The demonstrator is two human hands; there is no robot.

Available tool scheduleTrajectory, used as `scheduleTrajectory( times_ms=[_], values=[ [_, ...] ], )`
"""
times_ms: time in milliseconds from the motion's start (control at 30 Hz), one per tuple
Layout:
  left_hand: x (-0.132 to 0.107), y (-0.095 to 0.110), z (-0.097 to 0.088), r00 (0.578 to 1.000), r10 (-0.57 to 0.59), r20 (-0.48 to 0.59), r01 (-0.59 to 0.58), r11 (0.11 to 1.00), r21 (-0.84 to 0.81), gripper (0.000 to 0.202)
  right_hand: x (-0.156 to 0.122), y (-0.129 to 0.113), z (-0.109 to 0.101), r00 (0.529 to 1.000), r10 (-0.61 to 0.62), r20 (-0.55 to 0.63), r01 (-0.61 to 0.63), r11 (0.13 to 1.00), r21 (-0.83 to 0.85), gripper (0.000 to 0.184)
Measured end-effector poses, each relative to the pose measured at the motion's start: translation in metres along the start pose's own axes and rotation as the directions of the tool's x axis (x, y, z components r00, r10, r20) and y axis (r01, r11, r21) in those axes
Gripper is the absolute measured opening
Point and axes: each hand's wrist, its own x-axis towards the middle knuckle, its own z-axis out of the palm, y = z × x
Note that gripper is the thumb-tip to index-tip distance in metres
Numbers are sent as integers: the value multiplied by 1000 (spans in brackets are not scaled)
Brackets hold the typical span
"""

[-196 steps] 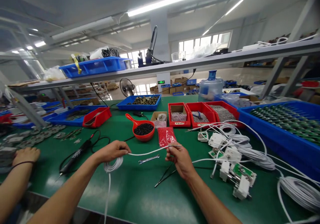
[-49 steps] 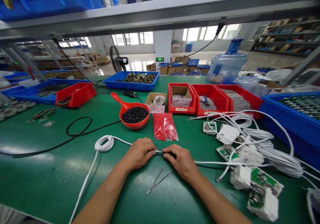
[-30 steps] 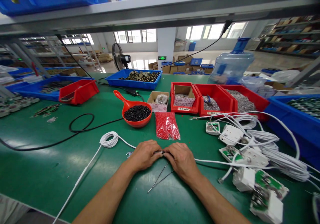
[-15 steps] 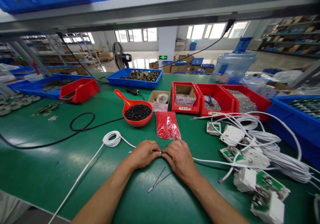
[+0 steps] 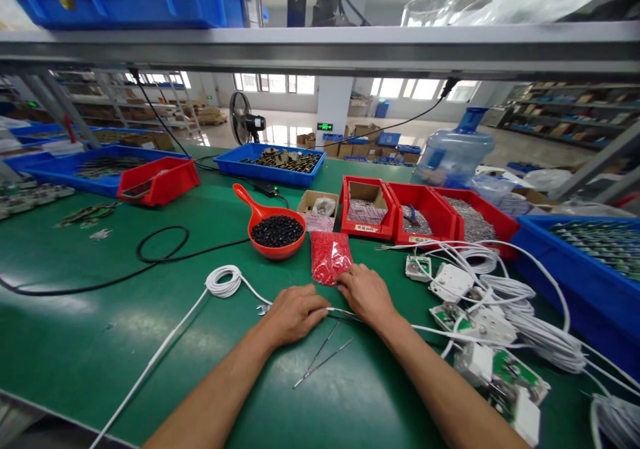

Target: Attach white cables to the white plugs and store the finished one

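My left hand (image 5: 299, 313) is closed around a white cable (image 5: 336, 310), whose stripped part shows between my hands. To its left the cable runs to a small coil (image 5: 223, 281). My right hand (image 5: 367, 294) has let its fingers reach to the lower right corner of a clear bag of small red parts (image 5: 330, 257); they look apart, with nothing visible in them. Below the hands lies a thin V-shaped metal tool (image 5: 320, 362), like tweezers. Partly hidden behind my left hand is an open-end wrench (image 5: 263, 309).
An orange scoop (image 5: 278, 251) full of black parts stands behind the hands. Red bins (image 5: 367, 227) hold small metal parts. On the right lie white cable coils (image 5: 543, 342) and opened white housings (image 5: 451, 282) beside a blue tray (image 5: 583, 289). A shelf (image 5: 320, 52) crosses overhead.
My right hand has left the cable junction and moved up and forward to the red bag. My left hand stays on the cable. The view has tilted up slightly.
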Motion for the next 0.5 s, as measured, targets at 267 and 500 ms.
scheduleTrajectory(
  times_ms=[267,500],
  values=[
    [-3,-3,7,997,8,-72,-15,996,-90,27,9,3,2,998,-26,59,31,996,-81,20],
    [-1,3,5,995,-63,-81,57,996,-71,23,15,13,-7,996,-83,39,82,996,14,10]
  ],
)
